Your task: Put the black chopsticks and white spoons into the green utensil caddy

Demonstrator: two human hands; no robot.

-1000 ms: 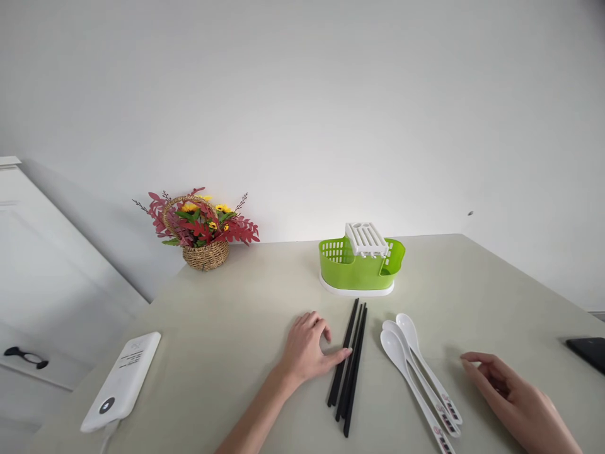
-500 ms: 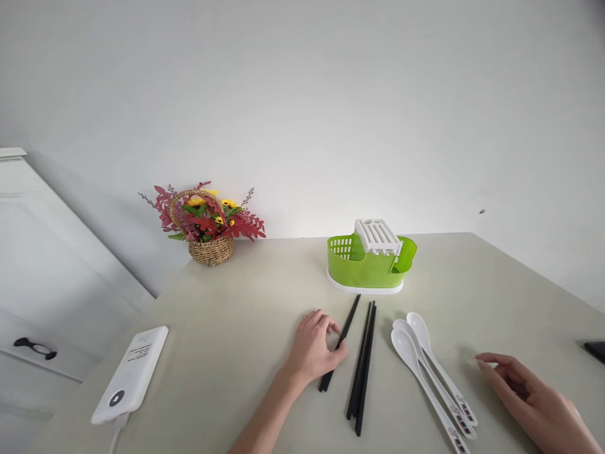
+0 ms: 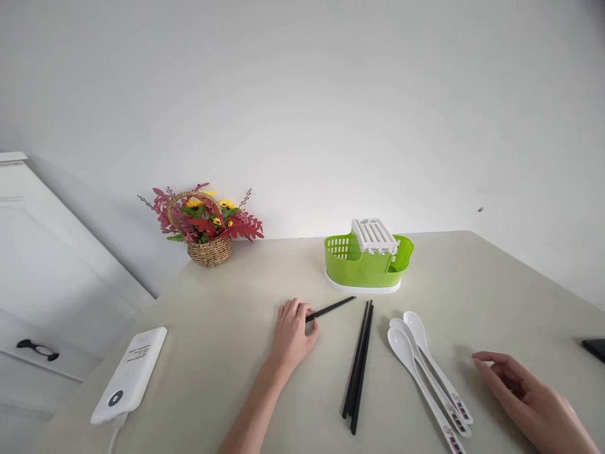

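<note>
My left hand (image 3: 292,333) grips one end of a black chopstick (image 3: 333,308), whose other end points right toward the green cutlery holder (image 3: 366,268) with its white slotted insert. Several more black chopsticks (image 3: 358,366) lie bundled on the table just right of that hand. Three white spoons (image 3: 425,369) lie side by side further right. My right hand (image 3: 529,400) rests on the table near the spoon handles, fingers loosely spread, holding nothing.
A wicker basket of red and yellow flowers (image 3: 204,227) stands at the back left by the wall. A white power bank (image 3: 131,373) lies near the table's left edge. A dark phone (image 3: 594,349) sits at the right edge. A white cabinet (image 3: 42,277) is beyond the left edge.
My left hand pulled one chopstick away from the bundle, slid it left and closed on it, swinging it to lie nearly sideways. The right hand barely moved.
</note>
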